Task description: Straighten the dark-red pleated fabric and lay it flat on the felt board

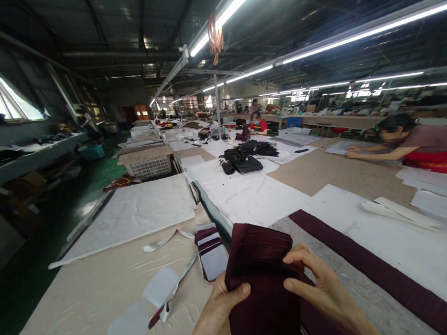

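Item: stack of maroon fabric pieces point(264, 282), held upright above the near edge of the surface point(83, 305). Left hand point(218, 316) closed on its left side, thumb across the front. Right hand point(320, 288) gripping the right edge, fingers curled over the top. Adjacent: smaller maroon-and-white bundle point(211, 251), possibly more cut pieces; long maroon strip point(376, 274) to the right.

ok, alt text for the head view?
Both hands, left hand and right hand, grip a stack of maroon fabric pieces above a long cutting table in a factory. A maroon fabric strip lies to the right; a co-worker leans over the table.
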A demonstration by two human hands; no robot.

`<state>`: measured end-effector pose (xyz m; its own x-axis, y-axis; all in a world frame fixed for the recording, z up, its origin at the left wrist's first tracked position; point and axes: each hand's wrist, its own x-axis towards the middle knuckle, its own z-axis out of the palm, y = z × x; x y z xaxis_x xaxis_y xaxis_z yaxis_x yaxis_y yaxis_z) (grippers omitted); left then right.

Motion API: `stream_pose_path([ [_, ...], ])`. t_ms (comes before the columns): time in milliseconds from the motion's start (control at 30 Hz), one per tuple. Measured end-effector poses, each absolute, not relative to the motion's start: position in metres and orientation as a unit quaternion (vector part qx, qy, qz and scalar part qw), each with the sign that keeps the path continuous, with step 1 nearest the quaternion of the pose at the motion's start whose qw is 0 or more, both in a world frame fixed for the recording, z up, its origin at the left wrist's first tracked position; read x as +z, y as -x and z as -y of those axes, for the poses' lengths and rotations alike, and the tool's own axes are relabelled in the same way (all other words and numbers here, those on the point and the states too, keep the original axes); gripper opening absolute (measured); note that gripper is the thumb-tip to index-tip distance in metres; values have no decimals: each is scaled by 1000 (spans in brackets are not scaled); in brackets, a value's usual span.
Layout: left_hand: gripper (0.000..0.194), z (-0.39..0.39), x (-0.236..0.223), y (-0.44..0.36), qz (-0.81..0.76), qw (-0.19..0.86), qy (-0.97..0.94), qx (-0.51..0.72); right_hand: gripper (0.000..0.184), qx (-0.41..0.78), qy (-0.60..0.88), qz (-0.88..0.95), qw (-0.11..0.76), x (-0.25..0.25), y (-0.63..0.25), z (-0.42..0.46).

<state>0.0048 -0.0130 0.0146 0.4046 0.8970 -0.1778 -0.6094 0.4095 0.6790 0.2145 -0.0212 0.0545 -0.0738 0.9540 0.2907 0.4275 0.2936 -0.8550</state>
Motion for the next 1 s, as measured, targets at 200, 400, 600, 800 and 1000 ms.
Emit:
stream_pose_path([
  [200,26,13,14,-5,-281,797,-238,480,19,250,534,704,395,50,-213,18],
  [400,21,11,8,-9,-311,766,-216,519,20,119,547,734,385,38,-198,24],
  [600,21,10,-10,-10,-293,757,-164,560,16,259,554,694,381,21,-176,22],
  [800,68,13,-25,6,-185,818,-54,541,33,353,518,710,320,16,-153,14],
  [1000,44,15,-87,34,-422,680,-104,591,26,501,487,636,328,-15,-143,11],
])
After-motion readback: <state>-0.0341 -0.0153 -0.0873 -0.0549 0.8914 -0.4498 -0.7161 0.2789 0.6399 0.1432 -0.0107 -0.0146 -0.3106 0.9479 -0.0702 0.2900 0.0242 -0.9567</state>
